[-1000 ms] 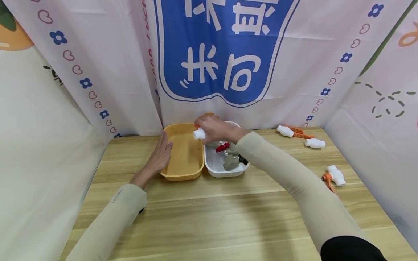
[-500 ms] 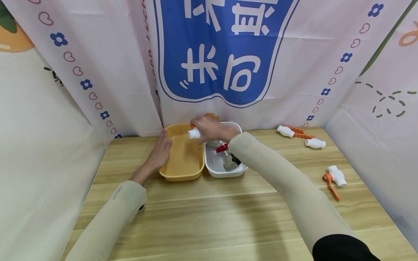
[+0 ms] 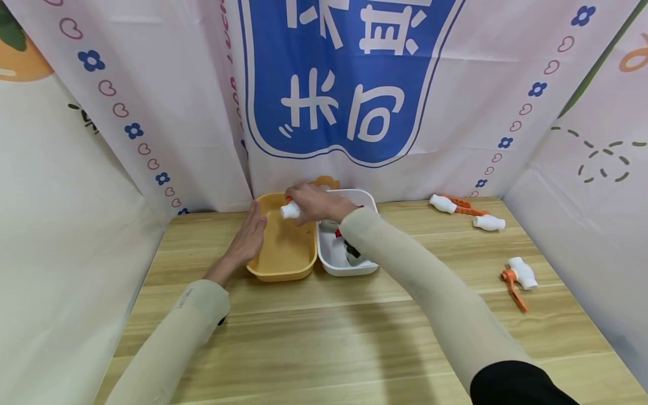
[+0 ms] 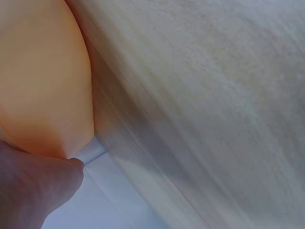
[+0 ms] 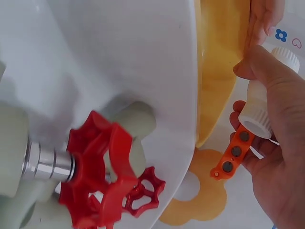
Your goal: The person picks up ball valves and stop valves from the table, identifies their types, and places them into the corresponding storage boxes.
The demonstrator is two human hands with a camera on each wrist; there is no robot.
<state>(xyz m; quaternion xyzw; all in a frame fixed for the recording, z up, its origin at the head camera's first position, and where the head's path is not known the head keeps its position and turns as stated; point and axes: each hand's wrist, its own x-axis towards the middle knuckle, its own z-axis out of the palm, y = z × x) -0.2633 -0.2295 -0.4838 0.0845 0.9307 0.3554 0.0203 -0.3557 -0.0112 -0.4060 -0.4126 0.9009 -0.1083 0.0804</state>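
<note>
My right hand [image 3: 315,203] grips a white ball valve [image 3: 290,210] above the yellow tray [image 3: 282,276]. The right wrist view shows the valve's orange lever handle [image 5: 233,152] sticking out past the curled fingers. Against the outer left side of the yellow tray lies my left hand [image 3: 246,239], its fingers straight and holding nothing else. To the right stands a white tray [image 3: 349,271] with grey valves that have red handwheels [image 5: 102,167]; the right forearm partly covers them in the head view.
Along the right of the wooden table [image 3: 324,337] lie a white valve with an orange handle [image 3: 522,274], another white valve [image 3: 442,203] beside orange levers, and a white valve body [image 3: 489,223]. A printed cloth [image 3: 344,112] hangs behind the trays.
My right hand has moved left with the white ball valve, from over the white tray's edge to over the yellow tray. The left hand has stayed at the yellow tray's side.
</note>
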